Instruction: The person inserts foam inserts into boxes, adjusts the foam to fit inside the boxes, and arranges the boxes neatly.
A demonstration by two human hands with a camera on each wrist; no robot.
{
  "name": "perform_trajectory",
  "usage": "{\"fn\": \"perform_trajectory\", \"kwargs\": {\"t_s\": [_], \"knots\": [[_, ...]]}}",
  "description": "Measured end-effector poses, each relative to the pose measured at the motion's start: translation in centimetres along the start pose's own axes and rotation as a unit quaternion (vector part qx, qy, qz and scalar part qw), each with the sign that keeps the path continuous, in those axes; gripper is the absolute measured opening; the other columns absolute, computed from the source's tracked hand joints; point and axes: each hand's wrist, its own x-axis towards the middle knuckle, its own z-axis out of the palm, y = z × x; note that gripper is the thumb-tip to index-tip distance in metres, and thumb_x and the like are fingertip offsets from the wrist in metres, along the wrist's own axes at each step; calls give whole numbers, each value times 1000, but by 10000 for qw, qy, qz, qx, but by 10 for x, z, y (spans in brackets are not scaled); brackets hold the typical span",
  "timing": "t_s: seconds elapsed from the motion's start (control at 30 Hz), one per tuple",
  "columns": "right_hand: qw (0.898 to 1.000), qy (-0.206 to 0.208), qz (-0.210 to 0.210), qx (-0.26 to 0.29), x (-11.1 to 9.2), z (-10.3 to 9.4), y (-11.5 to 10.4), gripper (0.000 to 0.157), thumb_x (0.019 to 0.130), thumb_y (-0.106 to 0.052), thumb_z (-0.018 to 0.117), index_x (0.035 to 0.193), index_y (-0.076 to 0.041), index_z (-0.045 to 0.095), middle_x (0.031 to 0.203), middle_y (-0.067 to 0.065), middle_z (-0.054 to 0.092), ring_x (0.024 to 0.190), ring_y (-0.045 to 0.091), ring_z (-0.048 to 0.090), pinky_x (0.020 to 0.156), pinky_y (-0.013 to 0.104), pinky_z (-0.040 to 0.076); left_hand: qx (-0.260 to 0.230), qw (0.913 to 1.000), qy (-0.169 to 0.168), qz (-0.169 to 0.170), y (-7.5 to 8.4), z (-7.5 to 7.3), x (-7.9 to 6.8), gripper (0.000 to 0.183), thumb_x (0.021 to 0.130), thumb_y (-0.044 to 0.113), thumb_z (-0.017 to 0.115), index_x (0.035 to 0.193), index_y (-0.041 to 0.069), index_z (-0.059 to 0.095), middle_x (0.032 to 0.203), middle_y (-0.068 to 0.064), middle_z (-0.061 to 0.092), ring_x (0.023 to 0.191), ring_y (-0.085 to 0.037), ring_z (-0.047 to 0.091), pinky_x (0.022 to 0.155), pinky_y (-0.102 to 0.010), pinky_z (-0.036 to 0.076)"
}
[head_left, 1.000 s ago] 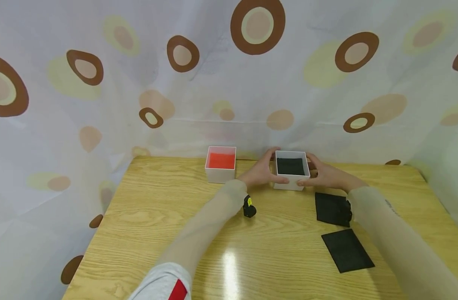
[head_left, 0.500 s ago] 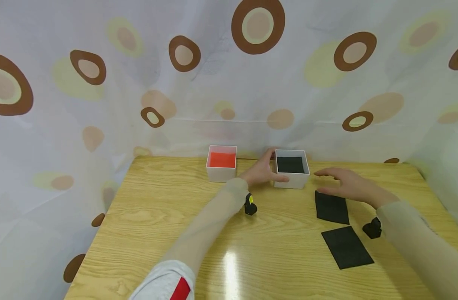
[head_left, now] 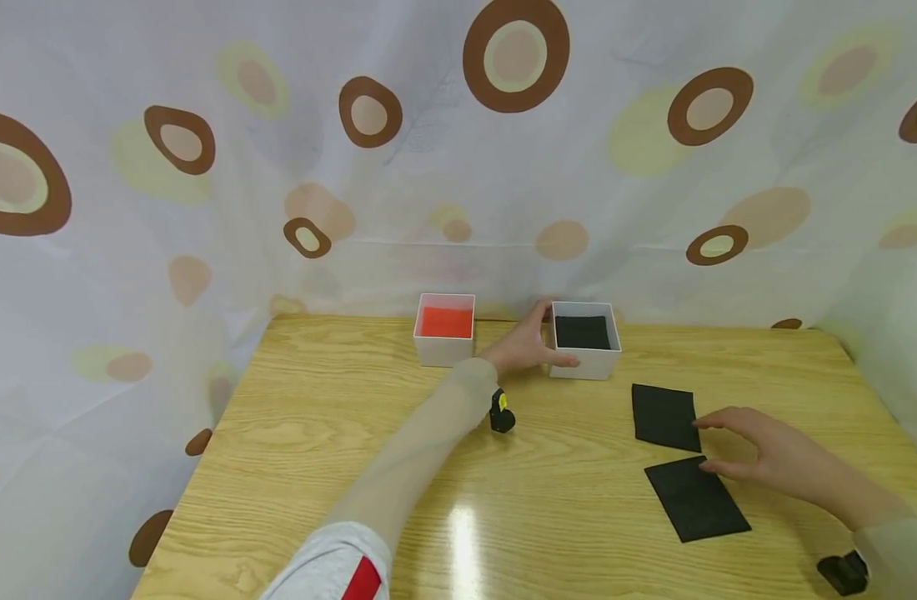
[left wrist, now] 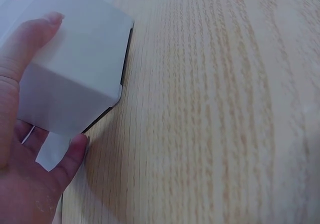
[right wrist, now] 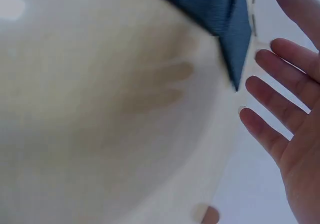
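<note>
My left hand (head_left: 524, 343) holds the left side of a square white box (head_left: 583, 365), thumb across its front and fingers round the side and back. A black piece, seemingly folded cloth (head_left: 583, 332), lies inside that box. In the left wrist view, the thumb lies on the white box (left wrist: 80, 49) and the fingertips are at its bottom edge. My right hand (head_left: 781, 458) hovers over two flat black squares, with its fingers spread and holding nothing. The farther black square (head_left: 664, 417) and the nearer black square (head_left: 697, 500) lie on the table, their material hard to tell.
A second white box (head_left: 443, 352) with a red-orange piece (head_left: 447, 322) inside stands left of my left hand. Both boxes stand near the back edge of the wooden table (head_left: 316, 433). Behind it hangs a patterned white curtain (head_left: 428, 183).
My right hand has let go of the white box's right side and moved right and nearer, over the black squares. My left hand stays on the box.
</note>
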Motion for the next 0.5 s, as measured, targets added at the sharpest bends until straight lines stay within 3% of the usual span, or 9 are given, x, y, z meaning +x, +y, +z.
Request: {"fn": "perform_trajectory", "kwargs": {"t_s": [0.13, 0.27, 0.37, 0.5], "knots": [[9996, 271, -30, 1, -27, 13, 3, 62, 78, -40, 91, 130, -16, 68, 126, -2, 68, 112, 5, 59, 86, 18, 50, -22, 10000, -19, 13, -2, 0, -1, 101, 80, 23, 93, 155, 16, 27, 149, -3, 43, 133, -15, 44, 117, -29, 36], [9978, 498, -426, 63, -46, 26, 4, 81, 70, -41, 96, 139, -14, 63, 134, -6, 64, 120, -11, 46, 95, 2, 31, 13, 10000, 6, 11, -1, 0, -1, 101, 79, 25, 94, 155, 15, 28, 148, -4, 44, 132, -14, 44, 116, -29, 38], [9944, 628, -854, 21, -52, 33, 4, 94, 65, -43, 98, 146, -15, 58, 141, -11, 60, 123, -11, 43, 98, -2, 19, 48, 10000, 37, -7, -1, -1, -2, 101, 79, 27, 94, 155, 16, 28, 149, -4, 44, 132, -14, 44, 116, -30, 38], [9928, 620, -1006, -217, -53, 36, 3, 100, 64, -50, 97, 149, -17, 56, 147, -15, 57, 120, -4, 49, 98, 2, 25, 30, 10000, 43, 13, -1, -1, -1, 102, 79, 26, 94, 156, 17, 27, 149, -4, 44, 133, -14, 43, 117, -29, 37]]}}
